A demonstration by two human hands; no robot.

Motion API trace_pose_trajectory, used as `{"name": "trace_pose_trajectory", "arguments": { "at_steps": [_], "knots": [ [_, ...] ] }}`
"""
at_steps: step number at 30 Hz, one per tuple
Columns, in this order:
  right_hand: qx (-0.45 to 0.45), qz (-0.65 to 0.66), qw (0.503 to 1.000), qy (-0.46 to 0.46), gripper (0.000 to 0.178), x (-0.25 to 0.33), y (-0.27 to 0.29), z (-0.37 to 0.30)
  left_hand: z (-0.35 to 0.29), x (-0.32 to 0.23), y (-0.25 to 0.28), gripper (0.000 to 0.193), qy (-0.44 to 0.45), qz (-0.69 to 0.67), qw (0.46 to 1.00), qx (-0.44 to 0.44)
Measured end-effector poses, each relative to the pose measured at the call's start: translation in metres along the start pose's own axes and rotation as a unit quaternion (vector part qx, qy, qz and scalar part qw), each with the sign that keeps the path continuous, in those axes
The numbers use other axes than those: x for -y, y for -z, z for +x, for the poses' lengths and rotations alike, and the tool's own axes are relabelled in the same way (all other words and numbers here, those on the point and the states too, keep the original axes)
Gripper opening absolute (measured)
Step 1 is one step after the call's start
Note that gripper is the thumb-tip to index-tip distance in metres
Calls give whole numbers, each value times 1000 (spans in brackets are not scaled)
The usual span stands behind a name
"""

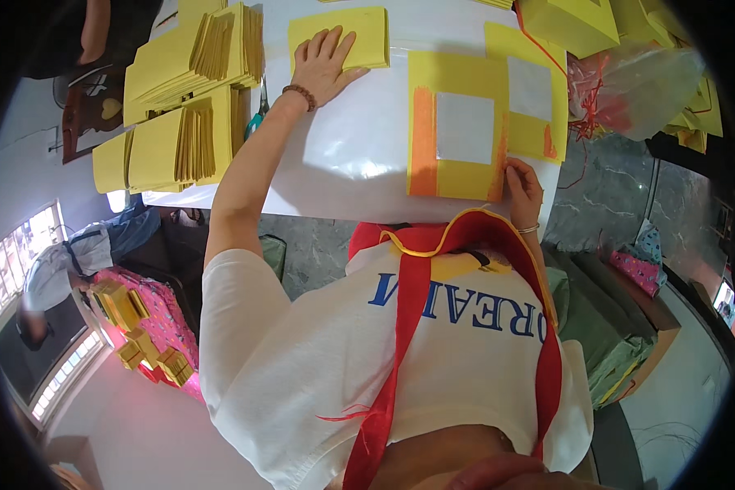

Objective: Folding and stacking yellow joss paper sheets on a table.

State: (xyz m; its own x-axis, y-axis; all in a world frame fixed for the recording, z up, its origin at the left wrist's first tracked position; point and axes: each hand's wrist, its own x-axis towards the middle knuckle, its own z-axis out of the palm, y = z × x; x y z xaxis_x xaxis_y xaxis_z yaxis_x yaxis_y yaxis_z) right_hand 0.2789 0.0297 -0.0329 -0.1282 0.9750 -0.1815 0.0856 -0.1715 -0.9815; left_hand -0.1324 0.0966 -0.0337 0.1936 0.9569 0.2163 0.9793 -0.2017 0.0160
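My left hand (325, 69), with a beaded bracelet at the wrist, lies flat with fingers spread on a small stack of yellow paper (376, 41). At the right, a yellow paper sheet (457, 175) bears a pale rectangle and orange strips along its sides. My right hand (525, 194) has its fingers curled at this sheet's lower right edge, thumb and fingertips pinching it. Partly beneath lies a second yellow sheet (502, 41) with a similar pale rectangle. Both rest on a white-covered table (343, 155).
Stacks of folded yellow paper (163, 151) line the table's left side, with scissors (257, 118) beside them. A yellow box (572, 24) and a clear plastic bag (637, 86) with red string sit at the right. Another person (69, 261) is at far left, near a pink-covered surface (159, 302).
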Motion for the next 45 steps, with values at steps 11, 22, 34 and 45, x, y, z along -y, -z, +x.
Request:
{"name": "trace_pose_trajectory", "arguments": {
  "at_steps": [11, 22, 34, 45],
  "knots": [
    [25, -193, 955, 225, 23, 10, -4, 0, 12, 7, 7, 40, 46, 16, 999, 4],
    [44, -154, 977, 143, 19, 2, -3, 5, -49, -162, 68, 30, -202, -240, 949, -9],
    [88, -9, 996, 32, 30, 3, 2, 12, -56, -167, 59, 18, -41, -444, 891, 85],
    [45, 6, 999, 26, 30, -10, 2, 12, -37, -158, 60, 19, 40, -487, 839, 238]
  ]
}}
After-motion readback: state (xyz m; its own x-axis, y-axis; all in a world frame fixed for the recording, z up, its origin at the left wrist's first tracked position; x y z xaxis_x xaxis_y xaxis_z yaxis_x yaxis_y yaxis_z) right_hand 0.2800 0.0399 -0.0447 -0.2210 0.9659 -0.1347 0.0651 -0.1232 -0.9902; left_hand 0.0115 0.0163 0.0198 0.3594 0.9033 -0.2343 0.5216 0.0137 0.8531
